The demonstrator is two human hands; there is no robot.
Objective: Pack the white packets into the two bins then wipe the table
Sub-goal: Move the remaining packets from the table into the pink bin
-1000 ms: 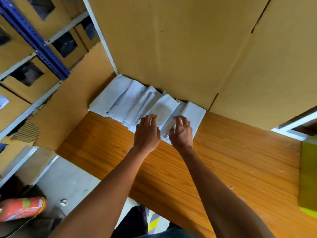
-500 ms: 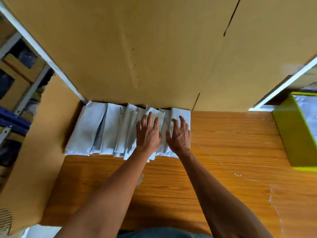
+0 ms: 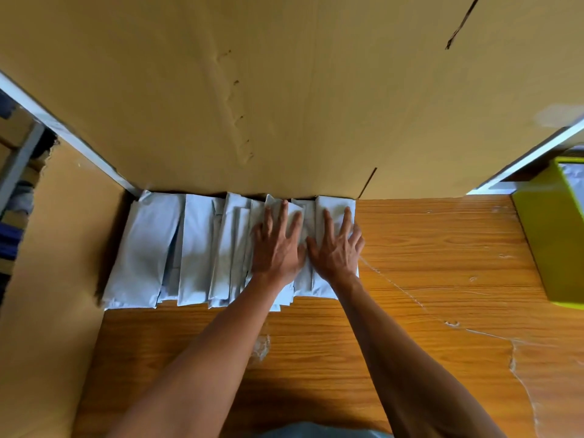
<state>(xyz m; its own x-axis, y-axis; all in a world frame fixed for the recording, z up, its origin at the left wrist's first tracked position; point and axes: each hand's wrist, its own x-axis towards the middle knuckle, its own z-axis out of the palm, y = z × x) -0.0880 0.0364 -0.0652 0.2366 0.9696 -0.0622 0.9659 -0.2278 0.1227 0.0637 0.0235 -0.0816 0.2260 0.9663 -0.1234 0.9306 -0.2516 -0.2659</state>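
White packets (image 3: 196, 248), overlapping in a row on wooden table (image 3: 442, 263) against cardboard wall (image 3: 284, 90). Left hand (image 3: 276, 245), right hand (image 3: 336, 248) spread flat on rightmost ones. Green bin (image 3: 550, 235) cut off at right edge.

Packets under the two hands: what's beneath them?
Both the left hand and right hand press flat on overlapping white packets, which lie on the wooden table. Anything beneath the packets is covered.

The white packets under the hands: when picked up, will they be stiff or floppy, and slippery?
The white packets look thin and creased, so probably floppy and light. They overlap loosely on the smooth wooden table, so a push from the flat left hand or right hand may slide them.
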